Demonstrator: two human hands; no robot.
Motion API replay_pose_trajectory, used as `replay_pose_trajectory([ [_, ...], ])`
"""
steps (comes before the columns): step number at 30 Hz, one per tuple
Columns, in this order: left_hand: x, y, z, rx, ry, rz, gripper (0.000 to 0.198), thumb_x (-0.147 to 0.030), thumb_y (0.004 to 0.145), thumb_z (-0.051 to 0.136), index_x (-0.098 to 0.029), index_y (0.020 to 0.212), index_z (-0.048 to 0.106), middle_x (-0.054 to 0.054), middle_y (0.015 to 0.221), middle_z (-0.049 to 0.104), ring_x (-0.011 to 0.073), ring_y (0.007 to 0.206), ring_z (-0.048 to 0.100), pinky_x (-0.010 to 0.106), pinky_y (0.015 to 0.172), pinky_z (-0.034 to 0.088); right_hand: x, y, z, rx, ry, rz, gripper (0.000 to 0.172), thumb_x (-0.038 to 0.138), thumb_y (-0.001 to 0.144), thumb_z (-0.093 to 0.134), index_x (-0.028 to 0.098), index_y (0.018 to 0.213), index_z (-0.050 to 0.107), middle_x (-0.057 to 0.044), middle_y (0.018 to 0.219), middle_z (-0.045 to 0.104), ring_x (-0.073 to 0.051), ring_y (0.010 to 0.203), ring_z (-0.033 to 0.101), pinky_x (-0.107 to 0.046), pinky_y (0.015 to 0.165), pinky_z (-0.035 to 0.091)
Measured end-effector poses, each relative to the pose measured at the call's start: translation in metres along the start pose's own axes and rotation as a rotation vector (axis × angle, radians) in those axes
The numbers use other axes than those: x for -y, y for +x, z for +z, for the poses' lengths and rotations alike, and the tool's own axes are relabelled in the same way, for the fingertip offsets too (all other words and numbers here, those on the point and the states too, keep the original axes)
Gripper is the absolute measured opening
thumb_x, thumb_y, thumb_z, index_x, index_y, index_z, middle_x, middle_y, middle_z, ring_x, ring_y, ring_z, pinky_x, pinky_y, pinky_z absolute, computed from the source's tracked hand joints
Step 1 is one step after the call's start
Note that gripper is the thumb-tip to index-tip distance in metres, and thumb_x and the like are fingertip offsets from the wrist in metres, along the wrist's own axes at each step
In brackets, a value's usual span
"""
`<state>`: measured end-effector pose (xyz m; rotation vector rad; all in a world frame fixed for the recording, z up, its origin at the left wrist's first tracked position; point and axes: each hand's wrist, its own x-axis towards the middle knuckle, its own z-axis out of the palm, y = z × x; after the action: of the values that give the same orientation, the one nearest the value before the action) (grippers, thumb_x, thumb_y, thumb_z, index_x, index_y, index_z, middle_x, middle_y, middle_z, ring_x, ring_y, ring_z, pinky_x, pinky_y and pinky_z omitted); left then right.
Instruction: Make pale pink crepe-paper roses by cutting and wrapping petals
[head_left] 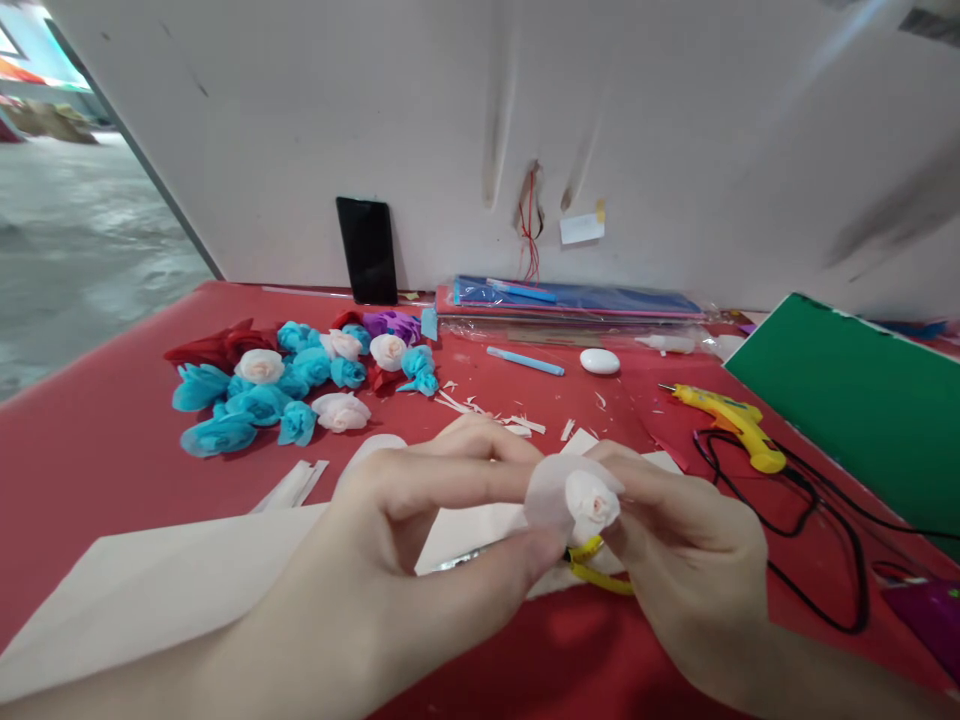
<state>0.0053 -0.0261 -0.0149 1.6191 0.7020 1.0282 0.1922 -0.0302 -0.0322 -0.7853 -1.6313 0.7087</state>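
A small white paper flower (594,503) with a rolled centre is pinched in my right hand (694,560). A thin, pale petal (550,492) lies against the flower's left side, gripped between the thumb and fingers of my left hand (420,560). Below both hands, yellow-handled scissors (602,580) rest partly hidden, their metal blades pointing left. Sheets of off-white paper (172,580) spread under my left forearm and behind the hands. Another rounded pale piece (375,445) shows just behind my left hand.
Blue paper flowers (255,403), mixed with white, red and purple ones, are heaped at left. A phone (367,250) leans on the wall. To the right lie a yellow glue gun (731,420) with its black cord and a green board (862,410). Paper scraps (525,424) litter the middle.
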Motion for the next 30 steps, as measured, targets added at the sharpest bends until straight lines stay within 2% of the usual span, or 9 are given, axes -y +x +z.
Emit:
replay_pose_trajectory([
  [4,0.0015,0.0008,0.0029,-0.015,0.033,0.021,0.043,-0.016,0.088,0.068,-0.056,0.105,0.073,-0.015,0.087,0.071,0.0055,0.083,0.064,0.004,0.077,0.051,-0.0012,-0.0035,-0.0002,-0.001,0.003,0.05,0.011,0.026,0.089,0.072,0.032,0.091,0.08,0.004,0.07,0.072,-0.009,0.063,0.064,-0.014,0.062,0.052],
  [7,0.0023,0.0018,0.0044,-0.023,0.038,0.028,0.047,-0.015,0.089,0.067,-0.058,0.106,0.071,-0.016,0.089,0.072,0.0049,0.083,0.066,0.004,0.077,0.052,-0.0027,-0.0053,0.0005,0.005,0.034,0.108,0.02,0.027,0.09,0.071,0.043,0.101,0.077,0.007,0.078,0.074,-0.008,0.067,0.066,-0.013,0.065,0.053],
  [9,0.0026,0.0017,0.0043,-0.023,0.033,0.015,0.046,-0.016,0.09,0.066,-0.059,0.106,0.071,-0.017,0.088,0.073,0.0044,0.082,0.066,0.003,0.076,0.052,-0.0033,-0.0056,0.001,0.001,0.045,0.129,0.023,0.026,0.089,0.072,0.046,0.101,0.076,0.008,0.078,0.074,-0.007,0.067,0.067,-0.012,0.065,0.053],
  [15,0.0028,-0.0009,0.0018,0.012,-0.016,-0.01,0.042,-0.018,0.093,0.064,-0.057,0.11,0.07,-0.018,0.099,0.076,0.0047,0.091,0.068,0.004,0.083,0.052,-0.0024,-0.0038,0.0009,-0.025,0.06,0.153,0.023,0.02,0.083,0.077,0.041,0.093,0.079,0.008,0.073,0.075,-0.007,0.064,0.068,-0.01,0.063,0.053],
  [21,0.0046,0.0009,0.0017,-0.049,0.029,-0.032,0.04,-0.017,0.089,0.068,-0.052,0.105,0.074,-0.014,0.085,0.074,0.0055,0.082,0.067,0.003,0.076,0.052,-0.0019,-0.002,0.0017,-0.013,0.092,0.163,0.025,0.015,0.082,0.077,0.038,0.092,0.08,0.009,0.073,0.075,-0.005,0.065,0.069,-0.007,0.064,0.053],
  [25,0.0032,0.0012,0.0026,-0.055,0.075,0.002,0.046,-0.013,0.087,0.068,-0.057,0.102,0.073,-0.015,0.081,0.072,0.0043,0.076,0.066,0.003,0.072,0.052,-0.001,-0.0013,0.0024,-0.014,0.125,0.19,0.027,0.012,0.08,0.077,0.037,0.09,0.08,0.01,0.073,0.076,-0.004,0.066,0.069,-0.005,0.064,0.052],
  [30,0.0021,0.0005,0.0025,-0.052,0.129,0.033,0.049,-0.013,0.087,0.069,-0.059,0.104,0.071,-0.015,0.081,0.072,0.0057,0.079,0.065,0.006,0.076,0.052,0.0002,-0.0005,0.0032,-0.022,0.164,0.24,0.022,0.011,0.077,0.078,0.031,0.087,0.079,0.008,0.076,0.077,-0.007,0.067,0.072,-0.006,0.057,0.053],
])
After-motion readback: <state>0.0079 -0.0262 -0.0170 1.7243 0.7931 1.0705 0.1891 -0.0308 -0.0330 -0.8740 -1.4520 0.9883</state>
